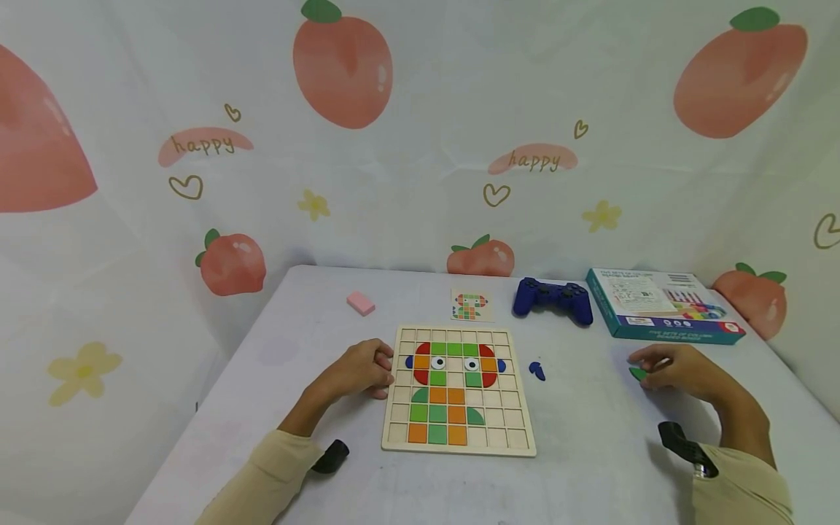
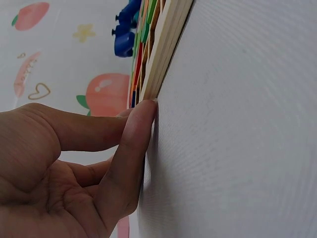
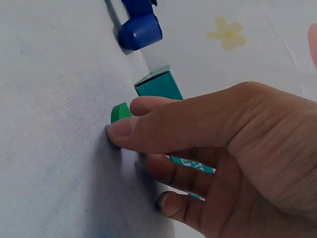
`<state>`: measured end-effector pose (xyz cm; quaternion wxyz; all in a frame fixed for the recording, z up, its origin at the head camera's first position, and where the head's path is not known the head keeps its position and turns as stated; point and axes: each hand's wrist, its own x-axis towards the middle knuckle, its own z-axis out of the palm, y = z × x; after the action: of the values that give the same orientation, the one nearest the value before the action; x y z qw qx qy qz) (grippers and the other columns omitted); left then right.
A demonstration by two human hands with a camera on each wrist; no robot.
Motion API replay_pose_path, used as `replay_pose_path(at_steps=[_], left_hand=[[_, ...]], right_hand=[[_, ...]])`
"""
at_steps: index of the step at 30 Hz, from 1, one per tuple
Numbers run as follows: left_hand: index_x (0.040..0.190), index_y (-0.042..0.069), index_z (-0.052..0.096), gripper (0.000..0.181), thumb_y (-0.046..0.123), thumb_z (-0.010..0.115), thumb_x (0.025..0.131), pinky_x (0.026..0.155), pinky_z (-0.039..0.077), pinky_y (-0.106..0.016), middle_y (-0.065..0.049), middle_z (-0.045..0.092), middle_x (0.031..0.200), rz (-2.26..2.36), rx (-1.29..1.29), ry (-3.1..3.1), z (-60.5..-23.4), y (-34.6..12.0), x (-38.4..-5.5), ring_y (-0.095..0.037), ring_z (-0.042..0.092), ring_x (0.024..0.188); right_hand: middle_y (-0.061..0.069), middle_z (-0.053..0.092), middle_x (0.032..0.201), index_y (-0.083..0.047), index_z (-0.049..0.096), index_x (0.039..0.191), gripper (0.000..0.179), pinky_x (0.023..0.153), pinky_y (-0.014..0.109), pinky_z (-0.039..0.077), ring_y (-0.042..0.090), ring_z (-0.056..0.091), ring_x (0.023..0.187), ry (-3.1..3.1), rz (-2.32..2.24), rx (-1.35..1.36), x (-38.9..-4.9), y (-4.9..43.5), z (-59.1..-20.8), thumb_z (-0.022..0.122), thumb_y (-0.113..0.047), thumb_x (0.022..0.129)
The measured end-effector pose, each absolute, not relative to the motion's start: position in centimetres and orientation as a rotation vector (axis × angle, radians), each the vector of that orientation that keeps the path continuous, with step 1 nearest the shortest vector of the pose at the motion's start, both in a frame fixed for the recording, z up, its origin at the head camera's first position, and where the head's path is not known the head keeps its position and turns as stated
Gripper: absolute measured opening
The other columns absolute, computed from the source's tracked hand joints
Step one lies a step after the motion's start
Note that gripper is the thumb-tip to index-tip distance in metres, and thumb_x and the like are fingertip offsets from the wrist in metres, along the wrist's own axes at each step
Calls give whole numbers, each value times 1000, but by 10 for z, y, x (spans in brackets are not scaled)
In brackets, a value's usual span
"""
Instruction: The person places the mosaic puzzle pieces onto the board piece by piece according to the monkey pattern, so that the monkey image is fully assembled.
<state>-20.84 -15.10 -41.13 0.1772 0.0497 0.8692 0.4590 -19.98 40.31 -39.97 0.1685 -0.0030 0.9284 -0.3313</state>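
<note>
A square wooden grid board (image 1: 504,439) lies on the table, with red, orange, green and blue tiles and two eye pieces forming a figure. My left hand (image 1: 363,370) is at its left side; in the left wrist view, the fingertips (image 2: 143,111) hold the board's edge (image 2: 166,47) close to the tabletop. Farther right, my right hand (image 1: 682,374) pinches a small green curved tile (image 3: 119,112) between thumb and index finger, low over the table. The other fingers of that hand are loosely bent. Two small blue pieces (image 1: 537,371) lie right of the board.
Behind the board are a pattern card (image 1: 471,305), a pink block (image 1: 360,303) at the left and a dark blue game controller (image 1: 553,299). A flat teal-and-white box (image 1: 663,305) lies at the back right, just beyond my right hand. A fruit-patterned cloth (image 1: 407,189) hangs behind the table.
</note>
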Motion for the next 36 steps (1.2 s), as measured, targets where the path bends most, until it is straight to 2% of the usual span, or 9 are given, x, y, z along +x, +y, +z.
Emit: replay_pose_path(at_steps=[6, 15, 28, 36], left_hand=[[132, -4, 59, 42, -1, 74, 93, 70, 65, -29, -12, 62, 107, 1314, 154, 2446, -410, -152, -208, -19, 64, 78], [133, -5, 59, 43, 0, 73, 93, 69, 64, -27, -12, 61, 106, 1315, 157, 2444, -412, -153, -209, -18, 64, 78], [133, -5, 59, 43, 1, 73, 93, 70, 64, -26, -11, 62, 106, 1298, 166, 2448, -412, -153, -209, -18, 64, 77], [133, -6, 59, 43, -1, 73, 93, 70, 65, -29, -11, 61, 105, 1311, 174, 2447, -411, -153, -208, -17, 64, 76]], right_hand=[[7, 68, 104, 7, 68, 131, 47, 79, 32, 55, 23, 59, 98, 2644, -914, 28, -201, 400, -400, 78, -20, 94], [10, 66, 109, 3, 69, 132, 49, 80, 34, 53, 27, 58, 102, 2700, -843, -44, -205, 377, -389, 75, -32, 97], [5, 65, 103, -2, 74, 125, 44, 73, 33, 47, 23, 56, 95, 2782, -879, -229, -214, 322, -382, 78, -33, 94], [4, 65, 96, -3, 76, 119, 36, 67, 30, 47, 21, 54, 89, 2811, -925, -369, -216, 288, -383, 81, -26, 91]])
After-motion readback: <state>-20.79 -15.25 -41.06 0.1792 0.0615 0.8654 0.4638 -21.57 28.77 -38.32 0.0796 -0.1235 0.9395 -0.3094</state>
